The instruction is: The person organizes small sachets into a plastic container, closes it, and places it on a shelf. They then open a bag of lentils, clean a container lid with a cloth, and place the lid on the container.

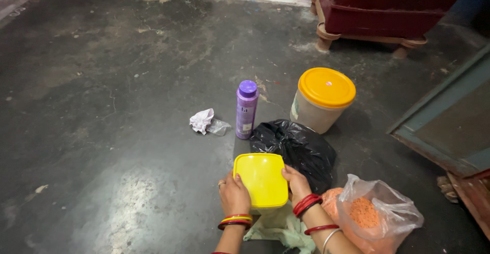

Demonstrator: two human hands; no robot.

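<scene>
- While both hands press on the yellow lid (261,179), risk no. 1: lid seats crooked; if one side is pushed harder than the other, a corner could pop up and the box beneath tip.
- Left hand (234,195): fingers closed together, palm flat vs. lid's left edge, thumb on top. Right hand (296,182): fingers curled over the right edge, gripping it. Lid sits on a container mostly hidden below, on the floor (102,131) close in front of the person, over a pale green cloth (283,229).
- Clear plastic bag (377,216) of orange lentils, mouth open, touching right forearm; an elbow nudge could spill it.
- Black plastic bag (298,149), crumpled, just behind lid.
- Purple spray can (247,109), upright, tall & narrow w/ pale label panel; looks easy to topple.
- Round tub (320,100), off-white, orange-yellow lid, torn label on side.
- Crumpled white wrapper (203,121), left of can.
</scene>
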